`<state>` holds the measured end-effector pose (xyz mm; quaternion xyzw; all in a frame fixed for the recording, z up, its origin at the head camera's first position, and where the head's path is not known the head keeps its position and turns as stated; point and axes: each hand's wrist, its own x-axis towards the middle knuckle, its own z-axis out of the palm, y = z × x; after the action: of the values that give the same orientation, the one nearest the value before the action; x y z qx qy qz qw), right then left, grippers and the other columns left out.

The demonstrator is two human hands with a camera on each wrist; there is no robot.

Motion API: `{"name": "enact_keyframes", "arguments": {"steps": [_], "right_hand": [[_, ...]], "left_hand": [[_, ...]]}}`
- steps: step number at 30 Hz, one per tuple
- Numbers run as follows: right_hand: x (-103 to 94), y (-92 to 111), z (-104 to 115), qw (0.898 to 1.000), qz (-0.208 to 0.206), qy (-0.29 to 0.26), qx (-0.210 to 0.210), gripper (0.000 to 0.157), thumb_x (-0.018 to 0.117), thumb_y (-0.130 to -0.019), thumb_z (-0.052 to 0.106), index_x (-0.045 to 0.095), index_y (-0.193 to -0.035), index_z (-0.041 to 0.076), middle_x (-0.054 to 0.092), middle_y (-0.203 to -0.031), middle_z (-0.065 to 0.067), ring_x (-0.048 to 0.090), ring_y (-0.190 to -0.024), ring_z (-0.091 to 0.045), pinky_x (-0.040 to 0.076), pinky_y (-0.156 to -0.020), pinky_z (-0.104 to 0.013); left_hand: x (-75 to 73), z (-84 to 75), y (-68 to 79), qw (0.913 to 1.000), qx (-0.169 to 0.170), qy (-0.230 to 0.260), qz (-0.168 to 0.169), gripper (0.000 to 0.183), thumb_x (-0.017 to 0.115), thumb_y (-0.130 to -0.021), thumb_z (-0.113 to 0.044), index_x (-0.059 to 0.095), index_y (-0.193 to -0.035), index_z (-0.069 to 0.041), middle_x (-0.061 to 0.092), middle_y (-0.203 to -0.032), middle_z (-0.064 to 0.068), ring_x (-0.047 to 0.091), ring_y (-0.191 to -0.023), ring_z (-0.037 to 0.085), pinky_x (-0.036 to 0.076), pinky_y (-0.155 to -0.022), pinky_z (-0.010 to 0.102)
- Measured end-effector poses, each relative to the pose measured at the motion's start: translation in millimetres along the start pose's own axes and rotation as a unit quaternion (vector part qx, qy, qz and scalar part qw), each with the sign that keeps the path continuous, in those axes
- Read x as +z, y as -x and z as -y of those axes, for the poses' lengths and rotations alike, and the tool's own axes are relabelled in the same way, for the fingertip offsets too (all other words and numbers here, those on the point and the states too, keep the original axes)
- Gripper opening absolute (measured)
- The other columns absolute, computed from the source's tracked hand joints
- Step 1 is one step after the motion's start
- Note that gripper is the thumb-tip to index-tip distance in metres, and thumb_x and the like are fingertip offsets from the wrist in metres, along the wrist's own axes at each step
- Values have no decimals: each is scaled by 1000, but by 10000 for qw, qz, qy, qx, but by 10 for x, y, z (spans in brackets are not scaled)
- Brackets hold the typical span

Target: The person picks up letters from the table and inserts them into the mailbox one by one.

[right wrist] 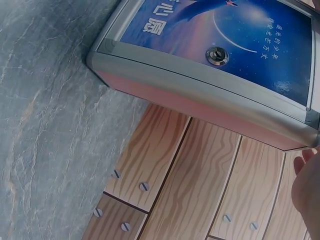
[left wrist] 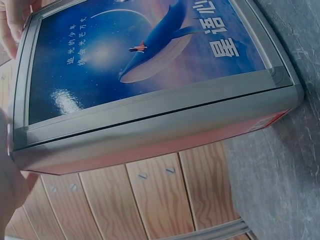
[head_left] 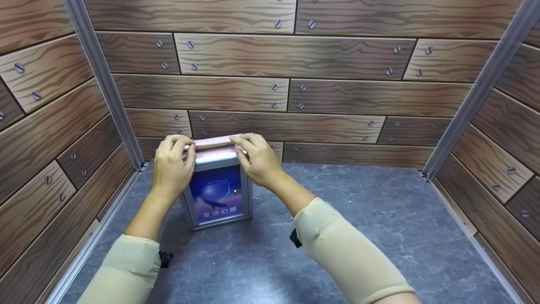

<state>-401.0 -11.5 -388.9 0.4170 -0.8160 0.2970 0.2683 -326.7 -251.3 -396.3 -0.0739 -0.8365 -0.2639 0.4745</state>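
A suggestion box (head_left: 217,196) with a silver frame, pink sides and a blue whale picture stands upright on the grey table. In the right wrist view a round key lock (right wrist: 217,56) shows on its front. My left hand (head_left: 172,162) holds the top left corner, thumb toward the front and fingers bent over the top. At the opposite corner my right hand (head_left: 259,160) grips the top with thumb and fingertips. Between the hands, the pinkish top (head_left: 215,152) has a brown strip running across it. The box's back is hidden.
Wood-pattern walls (head_left: 337,59) close off the back and both sides, with metal posts (head_left: 464,88) at the corners. The marbled grey tabletop (head_left: 358,202) extends to the right and in front of the box.
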Motion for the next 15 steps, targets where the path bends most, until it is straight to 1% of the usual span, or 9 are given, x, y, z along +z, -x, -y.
{"name": "enact_keyframes", "arguments": {"steps": [2,6,8,10,12,15], "right_hand": [[-39,19,-19,9996,224,66,134,40,58,-111,23,65,-150,15,68,-143,-9,61,-137,-31,48,-122,-45],[-160,36,-76,9970,612,234,419,48,59,-111,29,57,-158,19,57,-159,-11,51,-150,-36,41,-129,-52],[-236,43,-112,9943,804,331,617,51,59,-111,32,53,-161,22,52,-164,-11,46,-154,-37,37,-131,-55],[-328,47,-145,9903,1023,434,833,54,58,-111,34,49,-164,25,48,-169,-10,41,-157,-39,33,-132,-59],[-434,55,-157,9830,1360,556,1100,57,57,-112,37,44,-166,28,42,-173,-10,34,-161,-42,28,-133,-64],[-623,77,-118,9659,2027,753,1422,63,59,-111,40,36,-170,33,34,-177,-8,19,-167,-45,18,-135,-69]], "left_hand": [[-11,-23,-9,9993,-201,-257,203,22,65,-104,-20,77,-104,-1,71,-122,18,64,-112,43,49,-93,59],[-53,-85,-52,9935,-553,-686,720,32,60,-107,-31,80,-105,-5,69,-134,15,60,-120,44,47,-97,59],[-66,-121,-75,9915,-610,-775,850,34,58,-108,-33,80,-109,-6,68,-137,15,58,-124,45,46,-101,61],[-66,-172,-94,9913,-602,-767,883,34,58,-108,-33,79,-115,-7,67,-138,16,57,-126,45,45,-105,60],[-59,-232,-103,9915,-560,-752,897,34,59,-107,-32,78,-120,-7,67,-139,17,55,-129,44,43,-108,60],[-50,-357,-106,9902,-538,-737,1061,34,63,-105,-31,74,-129,-9,62,-144,17,53,-133,44,41,-113,59]]}}
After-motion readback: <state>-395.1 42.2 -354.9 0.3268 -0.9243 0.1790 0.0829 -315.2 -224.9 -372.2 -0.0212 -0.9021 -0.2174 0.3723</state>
